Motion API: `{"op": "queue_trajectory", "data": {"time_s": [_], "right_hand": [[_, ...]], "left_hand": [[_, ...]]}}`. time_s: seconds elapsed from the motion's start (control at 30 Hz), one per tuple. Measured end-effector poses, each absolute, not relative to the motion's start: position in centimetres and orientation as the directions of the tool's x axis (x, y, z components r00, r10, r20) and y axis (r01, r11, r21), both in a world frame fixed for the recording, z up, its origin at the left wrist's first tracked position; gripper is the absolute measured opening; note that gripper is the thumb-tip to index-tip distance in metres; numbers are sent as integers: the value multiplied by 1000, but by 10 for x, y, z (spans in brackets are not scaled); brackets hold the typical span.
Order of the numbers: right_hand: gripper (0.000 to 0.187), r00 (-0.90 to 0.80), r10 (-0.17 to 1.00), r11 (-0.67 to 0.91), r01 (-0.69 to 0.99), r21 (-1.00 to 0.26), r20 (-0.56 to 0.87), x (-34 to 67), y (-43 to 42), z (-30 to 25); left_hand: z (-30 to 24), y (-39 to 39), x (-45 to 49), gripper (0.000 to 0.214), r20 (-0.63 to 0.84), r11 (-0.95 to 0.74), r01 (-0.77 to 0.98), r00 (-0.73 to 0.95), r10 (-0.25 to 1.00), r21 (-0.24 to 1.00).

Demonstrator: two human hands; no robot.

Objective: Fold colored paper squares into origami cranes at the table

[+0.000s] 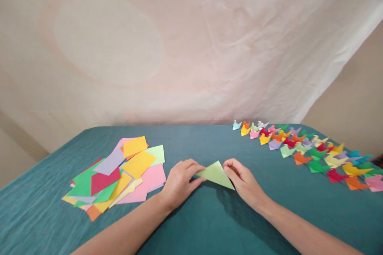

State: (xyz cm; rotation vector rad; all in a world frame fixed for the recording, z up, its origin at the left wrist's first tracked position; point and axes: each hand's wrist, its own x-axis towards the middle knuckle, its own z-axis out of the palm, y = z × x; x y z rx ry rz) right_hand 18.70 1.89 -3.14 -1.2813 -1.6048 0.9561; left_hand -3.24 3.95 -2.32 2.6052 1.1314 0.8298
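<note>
A light green sheet of origami paper [218, 174], folded into a triangle, is held a little above the cloth between my two hands. My left hand [181, 178] pinches its left corner between thumb and fingers. At the right side, my right hand [241, 179] has its fingers curled at the paper's edge, near the top and the lower right corner. The fingertips of the right hand are partly hidden behind the paper. A shadow falls on the cloth below the right hand.
Loose coloured paper squares [119, 175] lie in an overlapping pile to the left. Rows of small folded paper birds [302, 158] stand along the right side. A dark teal cloth [191, 227] covers the table. A pale sheet [185, 48] hangs behind it.
</note>
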Motion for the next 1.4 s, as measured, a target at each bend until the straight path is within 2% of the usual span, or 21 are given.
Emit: {"op": "queue_trajectory", "data": {"time_s": [0.2,0.43,0.67,0.83,0.97,1.07,1.2,1.3,1.4], "right_hand": [[32,-184,966,241,389,-889,181,189,17,-28],[30,-206,950,297,374,-879,233,189,18,-31],[29,-215,933,351,385,-853,287,187,17,-31],[29,-262,916,397,474,-786,304,193,23,-33],[36,-402,852,520,571,-635,336,205,30,-34],[39,-468,770,633,644,-429,433,210,33,-34],[37,-522,684,676,717,-171,509,209,33,-30],[26,-581,637,696,716,-54,507,207,34,-27],[22,-637,596,727,687,9,489,208,34,-25]], "left_hand": [[-23,41,-33,15,444,-691,604,532,721,398],[-22,39,-32,4,474,-733,540,560,680,413],[-21,36,-30,15,422,-827,456,713,560,328],[-24,38,-31,21,451,-851,448,722,525,274],[-27,40,-32,22,466,-844,457,704,536,279],[-30,40,-32,22,464,-842,452,703,540,296],[-30,40,-32,24,436,-834,445,711,551,327],[-30,40,-32,23,424,-829,449,713,558,334],[-31,41,-33,22,435,-815,474,690,579,334]]}}
